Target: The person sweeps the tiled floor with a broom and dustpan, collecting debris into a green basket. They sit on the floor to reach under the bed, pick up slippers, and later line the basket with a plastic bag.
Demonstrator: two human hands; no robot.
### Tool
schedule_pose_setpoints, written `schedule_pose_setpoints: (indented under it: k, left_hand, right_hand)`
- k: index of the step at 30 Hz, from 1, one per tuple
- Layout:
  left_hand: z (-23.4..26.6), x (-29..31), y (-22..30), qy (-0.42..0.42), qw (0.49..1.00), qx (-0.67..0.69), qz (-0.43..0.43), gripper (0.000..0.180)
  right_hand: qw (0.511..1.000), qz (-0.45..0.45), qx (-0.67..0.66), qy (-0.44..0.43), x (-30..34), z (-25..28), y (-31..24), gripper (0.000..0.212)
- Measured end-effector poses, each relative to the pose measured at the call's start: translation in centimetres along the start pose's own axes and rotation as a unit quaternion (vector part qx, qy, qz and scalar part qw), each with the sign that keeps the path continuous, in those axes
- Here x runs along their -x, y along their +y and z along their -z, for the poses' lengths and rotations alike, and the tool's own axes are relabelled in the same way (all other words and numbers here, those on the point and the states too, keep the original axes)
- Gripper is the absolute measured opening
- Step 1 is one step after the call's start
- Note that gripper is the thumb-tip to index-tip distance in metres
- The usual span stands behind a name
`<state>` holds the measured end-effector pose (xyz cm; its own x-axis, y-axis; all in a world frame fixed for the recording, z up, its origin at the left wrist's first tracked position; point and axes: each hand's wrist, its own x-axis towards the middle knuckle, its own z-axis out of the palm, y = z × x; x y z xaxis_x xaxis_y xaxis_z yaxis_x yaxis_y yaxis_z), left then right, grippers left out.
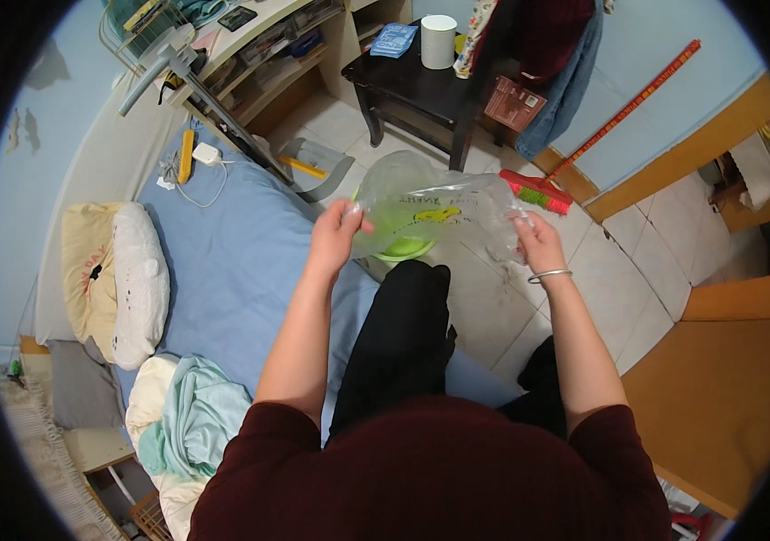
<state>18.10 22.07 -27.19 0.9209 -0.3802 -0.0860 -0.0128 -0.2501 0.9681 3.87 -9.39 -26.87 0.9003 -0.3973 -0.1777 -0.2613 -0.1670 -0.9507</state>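
Note:
A clear plastic bag (470,203) with a yellow print is stretched out between my two hands. My left hand (340,230) pinches one end of it, fingers closed on the film. The other end is gripped by my right hand (538,237), which has a bangle on the wrist. Behind and below the bag is a green basin-like container (405,248) near the floor, partly seen through the film. Whether the bag touches it I cannot tell.
On the left is a bed with a blue sheet (231,261) and pillows (138,279). A dark chair (412,90) holding a white cylinder (439,41) stands ahead. A red broom (543,192) leans against the wall; a dustpan (313,169) lies beside the bed. A wooden panel (728,406) is at right.

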Motion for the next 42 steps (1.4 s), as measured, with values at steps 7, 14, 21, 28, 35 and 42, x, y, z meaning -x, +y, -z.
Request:
schedule_pose_setpoints:
  k: [7, 14, 21, 28, 35, 42]
  left_hand:
    - [1.1, 2.4, -5.9, -0.052, 0.973, -0.197, 0.11, 0.012]
    - [1.2, 1.3, -8.2, -0.029, 0.962, -0.268, -0.037, 0.015]
    - [-1.5, -7.3, -11.0, -0.203, 0.947, -0.248, 0.015, 0.019]
    - [-3.5, -9.1, -16.7, -0.043, 0.98, -0.118, 0.155, 0.012]
    - [-5.4, -12.6, -22.1, 0.116, 0.971, -0.125, 0.166, 0.013]
    - [-2.2, -12.9, -27.9, 0.366, 0.889, -0.252, 0.114, 0.016]
  right_hand:
    - [0.971, 0.065, 0.212, -0.094, -5.2, -6.4, 2.0, 0.024]
    - [0.953, 0.038, 0.298, 0.041, -14.3, -7.9, 14.6, 0.035]
    - [0.912, 0.015, 0.354, -0.207, -19.4, -22.5, 18.3, 0.038]
    - [0.768, -0.009, 0.512, -0.384, -23.1, -30.1, 20.3, 0.033]
    - [0.774, -0.292, 0.153, -0.54, -27.1, -29.9, 31.4, 0.036]
    - [0.975, -0.152, 0.032, -0.161, -26.9, -21.9, 18.3, 0.021]
